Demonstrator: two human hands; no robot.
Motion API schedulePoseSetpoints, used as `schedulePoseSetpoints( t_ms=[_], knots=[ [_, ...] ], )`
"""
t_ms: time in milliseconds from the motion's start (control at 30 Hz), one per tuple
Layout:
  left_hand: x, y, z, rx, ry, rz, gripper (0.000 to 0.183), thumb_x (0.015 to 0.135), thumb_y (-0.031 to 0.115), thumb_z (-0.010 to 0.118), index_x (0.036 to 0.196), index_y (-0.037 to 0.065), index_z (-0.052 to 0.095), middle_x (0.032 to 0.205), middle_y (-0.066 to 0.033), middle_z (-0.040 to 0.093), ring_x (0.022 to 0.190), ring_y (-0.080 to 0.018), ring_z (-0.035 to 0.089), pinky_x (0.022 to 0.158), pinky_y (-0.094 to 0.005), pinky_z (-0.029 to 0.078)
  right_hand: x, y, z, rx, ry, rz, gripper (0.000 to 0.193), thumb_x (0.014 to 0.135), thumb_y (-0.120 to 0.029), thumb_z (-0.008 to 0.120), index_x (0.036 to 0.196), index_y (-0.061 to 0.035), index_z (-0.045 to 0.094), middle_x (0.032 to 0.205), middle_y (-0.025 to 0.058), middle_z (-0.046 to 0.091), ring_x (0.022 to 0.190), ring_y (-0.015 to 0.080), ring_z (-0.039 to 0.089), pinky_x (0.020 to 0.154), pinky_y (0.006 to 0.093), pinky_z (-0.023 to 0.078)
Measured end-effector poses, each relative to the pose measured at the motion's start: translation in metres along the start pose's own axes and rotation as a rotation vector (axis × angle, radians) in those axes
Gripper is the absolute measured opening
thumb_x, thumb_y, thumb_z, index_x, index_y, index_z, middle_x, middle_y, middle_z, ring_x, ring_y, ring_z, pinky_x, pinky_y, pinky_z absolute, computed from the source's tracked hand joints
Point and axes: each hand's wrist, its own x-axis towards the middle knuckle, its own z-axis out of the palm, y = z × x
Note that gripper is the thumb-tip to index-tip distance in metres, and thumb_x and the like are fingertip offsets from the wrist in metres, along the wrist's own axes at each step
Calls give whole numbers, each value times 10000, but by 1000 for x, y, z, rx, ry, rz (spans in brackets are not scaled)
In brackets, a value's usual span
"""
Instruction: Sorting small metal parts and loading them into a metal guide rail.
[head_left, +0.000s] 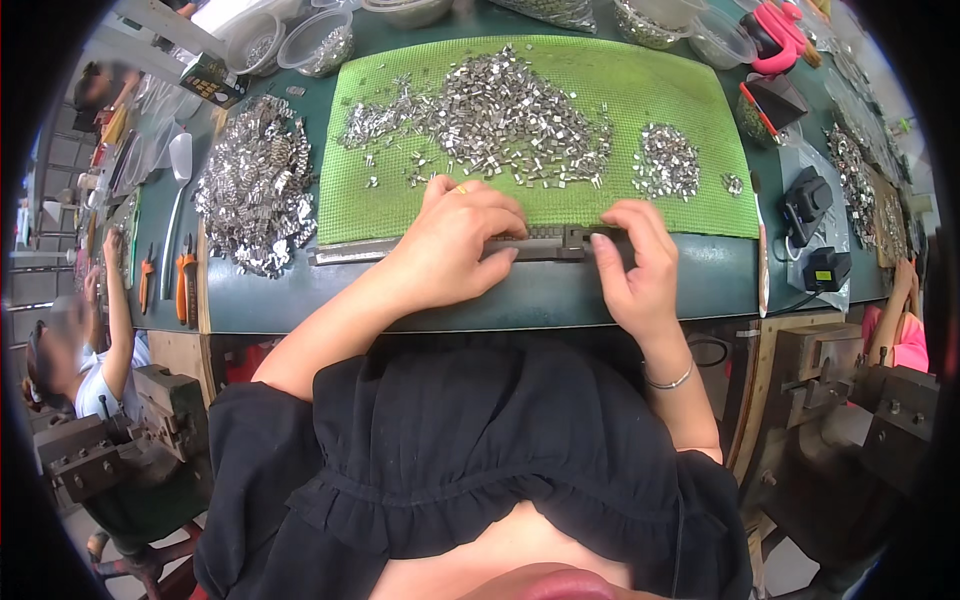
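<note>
A long, narrow metal bar jig (550,249) lies along the near edge of the green mat, with a small dark block near its right end. My left hand (455,240) bends over the middle of the bar, thumb on the near side and fingers on the far side. Around the bar's right end curls my right hand (640,265), its thumb and forefinger beside the block. Whether either hand pinches a small part is hidden. Beyond the hands, a big heap of small silvery metal pieces (500,110) covers the mat's middle, with a smaller pile (667,160) to its right.
The green textured mat (700,100) lies on a dark green table (270,310). A tall heap of metal strips (257,185) stands left, near orange-handled pliers (187,280). Clear tubs (318,42) line the back; black devices (808,205) sit right. Co-workers flank me, one left (95,350).
</note>
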Motion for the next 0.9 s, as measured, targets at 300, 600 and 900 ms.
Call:
schedulePoseSetpoints(
  t_ms=[300, 600, 900],
  knots=[
    [3, 4, 7, 94, 16, -228, 177, 809, 154, 750, 940, 91, 648, 923, -49, 641, 946, -252, 587, 870, -384, 353, -6, 25, -34, -529, -30, -62, 330, 801, -69, 679, 1118, 6, 623, 1178, 144, 606, 1123, 340, 546, 971, 449, 387],
    [62, 20, 16, 210, 56, 89, 275, 827, 187, 724, 1087, 112, 675, 1160, -67, 626, 1144, -278, 556, 948, -452, 368, -10, 19, -33, -423, -118, -168, 280, 772, -10, 669, 1048, 22, 632, 1130, 164, 612, 1039, 369, 598, 979, 479, 455],
    [103, 26, 57, 444, -217, 215, 551, 953, 292, 569, 1407, 2, 455, 1504, -153, 423, 1414, -338, 377, 1115, -648, 263, -13, 27, -37, -329, 173, -2, 188, 820, 40, 602, 1002, 40, 649, 1017, 170, 622, 939, 359, 597, 836, 420, 488]
  ],
)
